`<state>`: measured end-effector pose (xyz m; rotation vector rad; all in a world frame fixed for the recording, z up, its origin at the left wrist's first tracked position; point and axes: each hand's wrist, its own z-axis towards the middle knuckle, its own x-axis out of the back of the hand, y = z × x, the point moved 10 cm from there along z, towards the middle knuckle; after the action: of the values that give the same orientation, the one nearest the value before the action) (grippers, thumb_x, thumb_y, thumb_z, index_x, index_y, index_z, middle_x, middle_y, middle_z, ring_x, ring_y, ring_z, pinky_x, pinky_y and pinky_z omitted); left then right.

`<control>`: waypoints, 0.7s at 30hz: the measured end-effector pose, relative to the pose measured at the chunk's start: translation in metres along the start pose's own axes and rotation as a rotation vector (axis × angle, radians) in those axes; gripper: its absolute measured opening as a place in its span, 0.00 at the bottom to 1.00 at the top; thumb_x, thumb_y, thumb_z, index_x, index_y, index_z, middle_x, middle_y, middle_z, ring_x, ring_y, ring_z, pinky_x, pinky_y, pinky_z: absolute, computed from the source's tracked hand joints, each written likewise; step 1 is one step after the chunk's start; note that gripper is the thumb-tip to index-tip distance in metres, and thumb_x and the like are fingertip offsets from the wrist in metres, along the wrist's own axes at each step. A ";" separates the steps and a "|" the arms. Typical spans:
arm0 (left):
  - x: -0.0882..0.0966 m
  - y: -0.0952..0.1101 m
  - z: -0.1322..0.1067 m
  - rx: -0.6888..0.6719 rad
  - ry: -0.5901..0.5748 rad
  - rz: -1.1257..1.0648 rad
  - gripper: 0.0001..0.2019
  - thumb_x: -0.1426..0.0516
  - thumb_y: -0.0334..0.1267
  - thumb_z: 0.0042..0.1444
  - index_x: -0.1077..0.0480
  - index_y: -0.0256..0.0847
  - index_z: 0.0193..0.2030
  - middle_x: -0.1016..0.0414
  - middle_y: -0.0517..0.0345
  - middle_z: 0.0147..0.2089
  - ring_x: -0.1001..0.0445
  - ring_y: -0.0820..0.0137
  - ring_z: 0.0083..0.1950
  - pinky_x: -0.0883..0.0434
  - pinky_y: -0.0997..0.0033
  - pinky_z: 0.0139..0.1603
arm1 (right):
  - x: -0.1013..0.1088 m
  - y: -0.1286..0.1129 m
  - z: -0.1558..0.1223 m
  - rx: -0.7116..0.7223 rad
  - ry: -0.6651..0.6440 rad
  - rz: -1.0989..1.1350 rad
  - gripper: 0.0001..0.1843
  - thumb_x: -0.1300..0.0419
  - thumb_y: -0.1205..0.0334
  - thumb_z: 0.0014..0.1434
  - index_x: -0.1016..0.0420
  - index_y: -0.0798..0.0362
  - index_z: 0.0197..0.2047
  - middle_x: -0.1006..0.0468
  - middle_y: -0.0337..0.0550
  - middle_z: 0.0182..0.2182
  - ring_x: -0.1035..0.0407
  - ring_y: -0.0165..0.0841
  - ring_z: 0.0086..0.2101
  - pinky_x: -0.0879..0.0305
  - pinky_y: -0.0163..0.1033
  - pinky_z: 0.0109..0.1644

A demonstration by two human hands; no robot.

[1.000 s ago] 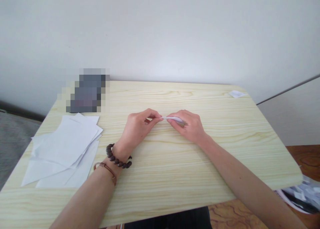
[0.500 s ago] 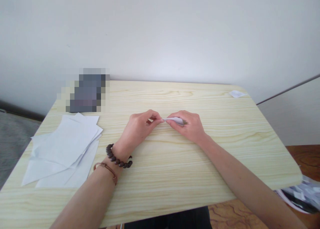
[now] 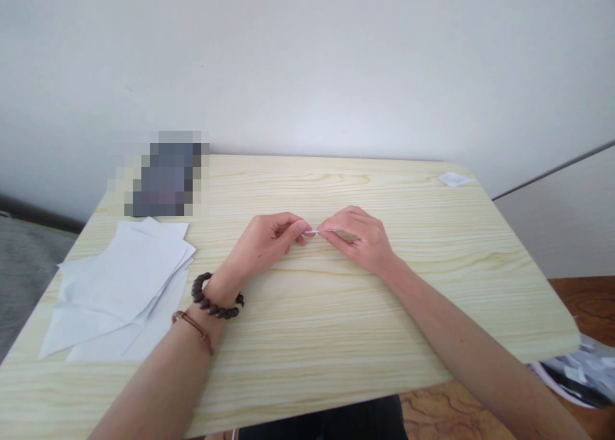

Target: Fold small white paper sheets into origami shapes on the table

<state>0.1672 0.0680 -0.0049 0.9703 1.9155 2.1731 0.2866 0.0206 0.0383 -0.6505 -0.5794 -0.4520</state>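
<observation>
Paper: a small white folded paper piece (image 3: 313,232) is held between both hands over the middle of the pale wooden table (image 3: 336,337).
Left hand: the left hand (image 3: 266,240) is pinched shut on the paper's left tip, thumb against forefinger.
Right hand: the right hand (image 3: 359,238) is clamped on the other end, and most of the paper is hidden by its fingers.
Wrist: a dark brown bead bracelet (image 3: 216,296) is worn on the left.
Aside: a loose stack of white paper sheets (image 3: 120,286) is laid well apart, leftward.

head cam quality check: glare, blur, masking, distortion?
Head view: soft even light, faint shadows under the left hand and right hand; no glare on the table, its edges bow slightly; pixelated block masks the far-left corner; pinched paper barely resolves.
</observation>
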 end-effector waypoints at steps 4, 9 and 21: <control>-0.002 -0.001 0.000 -0.005 -0.035 -0.003 0.16 0.43 0.49 0.56 0.23 0.38 0.35 0.22 0.58 0.28 0.33 0.76 0.23 0.38 0.79 0.22 | 0.000 -0.002 0.001 0.017 0.004 -0.030 0.04 0.41 0.65 0.60 0.25 0.50 0.35 0.19 0.38 0.30 0.28 0.30 0.32 0.34 0.38 0.41; -0.005 -0.001 -0.002 -0.015 -0.052 0.041 0.16 0.43 0.48 0.56 0.23 0.36 0.37 0.22 0.57 0.29 0.29 0.74 0.28 0.35 0.77 0.28 | 0.003 -0.003 0.001 -0.005 0.042 -0.062 0.03 0.39 0.64 0.59 0.25 0.51 0.33 0.20 0.39 0.28 0.29 0.30 0.30 0.34 0.37 0.39; 0.002 0.019 -0.005 -0.217 0.119 0.487 0.08 0.47 0.37 0.59 0.27 0.39 0.35 0.26 0.65 0.25 0.36 0.77 0.22 0.40 0.76 0.28 | -0.003 0.017 -0.002 -0.220 -0.011 -0.024 0.07 0.38 0.59 0.57 0.24 0.50 0.39 0.19 0.40 0.34 0.27 0.31 0.33 0.32 0.38 0.42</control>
<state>0.1694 0.0609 0.0132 1.4078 1.5586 2.6823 0.2943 0.0322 0.0274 -0.8576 -0.5527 -0.5393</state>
